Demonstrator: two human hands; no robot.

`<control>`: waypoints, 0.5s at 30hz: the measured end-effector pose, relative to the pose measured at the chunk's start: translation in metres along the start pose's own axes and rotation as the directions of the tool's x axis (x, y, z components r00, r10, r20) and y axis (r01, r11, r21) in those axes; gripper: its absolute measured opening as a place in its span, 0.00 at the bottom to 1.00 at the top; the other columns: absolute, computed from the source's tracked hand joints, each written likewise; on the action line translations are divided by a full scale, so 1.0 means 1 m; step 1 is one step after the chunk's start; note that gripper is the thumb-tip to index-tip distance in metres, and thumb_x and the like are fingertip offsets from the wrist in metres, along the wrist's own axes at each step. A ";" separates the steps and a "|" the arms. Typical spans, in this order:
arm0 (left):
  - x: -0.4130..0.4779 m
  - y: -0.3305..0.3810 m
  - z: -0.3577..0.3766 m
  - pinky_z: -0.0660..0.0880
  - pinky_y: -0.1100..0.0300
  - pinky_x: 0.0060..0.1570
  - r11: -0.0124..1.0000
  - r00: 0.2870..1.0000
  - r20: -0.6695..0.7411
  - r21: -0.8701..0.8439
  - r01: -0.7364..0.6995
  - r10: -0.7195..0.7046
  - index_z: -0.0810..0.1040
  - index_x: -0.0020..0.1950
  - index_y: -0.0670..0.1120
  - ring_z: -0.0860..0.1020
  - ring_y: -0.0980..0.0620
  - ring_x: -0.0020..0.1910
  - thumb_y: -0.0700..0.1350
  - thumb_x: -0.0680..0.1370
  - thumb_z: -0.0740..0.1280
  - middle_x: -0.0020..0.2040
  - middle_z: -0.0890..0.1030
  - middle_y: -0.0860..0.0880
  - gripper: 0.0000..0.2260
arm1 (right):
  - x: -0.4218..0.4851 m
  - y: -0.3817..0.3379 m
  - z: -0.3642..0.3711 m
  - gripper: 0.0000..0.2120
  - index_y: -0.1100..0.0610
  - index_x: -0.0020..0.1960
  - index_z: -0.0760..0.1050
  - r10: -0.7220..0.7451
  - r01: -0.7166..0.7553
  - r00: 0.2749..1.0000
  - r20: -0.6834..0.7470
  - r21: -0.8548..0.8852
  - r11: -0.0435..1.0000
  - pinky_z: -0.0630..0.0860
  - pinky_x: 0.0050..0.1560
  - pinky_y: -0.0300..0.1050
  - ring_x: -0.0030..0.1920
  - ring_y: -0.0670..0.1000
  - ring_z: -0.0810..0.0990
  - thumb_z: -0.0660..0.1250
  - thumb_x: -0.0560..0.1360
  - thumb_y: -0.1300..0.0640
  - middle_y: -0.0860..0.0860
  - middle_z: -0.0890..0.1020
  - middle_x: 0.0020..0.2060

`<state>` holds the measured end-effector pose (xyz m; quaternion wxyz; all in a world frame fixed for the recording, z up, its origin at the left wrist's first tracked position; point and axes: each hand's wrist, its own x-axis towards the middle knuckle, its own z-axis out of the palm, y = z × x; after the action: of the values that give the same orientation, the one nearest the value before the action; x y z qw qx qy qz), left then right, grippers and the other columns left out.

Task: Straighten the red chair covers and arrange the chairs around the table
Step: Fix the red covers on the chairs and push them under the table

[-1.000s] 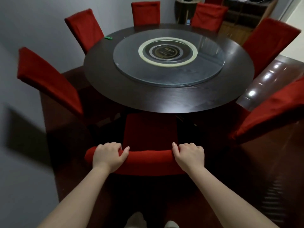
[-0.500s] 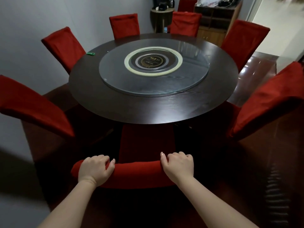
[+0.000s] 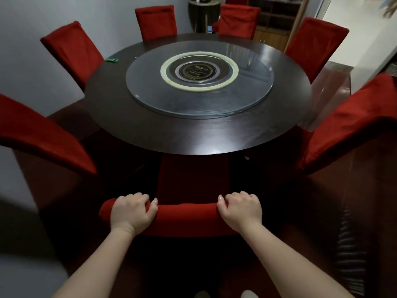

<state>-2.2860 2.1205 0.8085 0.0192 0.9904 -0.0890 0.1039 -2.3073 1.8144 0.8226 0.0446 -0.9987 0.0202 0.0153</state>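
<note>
At the near edge of the round table (image 3: 193, 134) the near chair (image 3: 187, 216) sits as a second ago, seat tucked under, with the left hand (image 3: 132, 211) and right hand (image 3: 241, 211) still curled over its red-covered top, so it is probably placed.

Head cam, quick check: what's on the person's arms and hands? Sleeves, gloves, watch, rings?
The left hand and the right hand are bare: no gloves and no rings that show. The left forearm and the right forearm are uncovered down to the frame edge, so no sleeve, watch or band is in view. The thumbnails look short and pale; any polish is too small to tell.
</note>
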 end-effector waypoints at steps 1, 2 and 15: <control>-0.002 0.003 -0.002 0.66 0.57 0.31 1.000 1.000 0.007 -0.009 0.014 -0.014 0.72 0.28 0.48 0.72 0.48 0.25 0.59 0.76 0.53 0.26 0.71 0.52 0.23 | -0.001 0.001 0.000 0.25 0.52 0.40 0.81 -0.001 0.001 1.000 0.003 -0.006 1.000 0.70 0.50 0.49 0.47 0.51 0.79 0.51 0.79 0.41 0.48 0.83 0.40; -0.003 0.005 -0.003 0.64 0.56 0.31 1.000 1.000 0.016 -0.013 0.026 -0.026 0.71 0.28 0.48 0.72 0.48 0.26 0.59 0.76 0.53 0.26 0.70 0.52 0.22 | -0.002 0.001 -0.001 0.24 0.52 0.41 0.81 -0.002 0.002 1.000 0.005 -0.008 1.000 0.70 0.51 0.49 0.47 0.51 0.79 0.51 0.79 0.41 0.48 0.83 0.40; 0.016 -0.009 -0.002 0.62 0.56 0.34 0.999 0.995 0.098 -0.005 0.034 -0.034 0.75 0.30 0.50 0.72 0.51 0.28 0.63 0.75 0.47 0.29 0.72 0.54 0.26 | 0.007 -0.010 -0.006 0.24 0.52 0.40 0.81 0.030 -0.030 0.999 -0.013 -0.014 0.999 0.70 0.50 0.48 0.47 0.52 0.79 0.52 0.80 0.42 0.48 0.83 0.40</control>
<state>-2.2689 2.1268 0.8134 0.0200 0.9956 -0.0732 0.0544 -2.2996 1.8234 0.8288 0.0372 -0.9986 0.0352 0.0097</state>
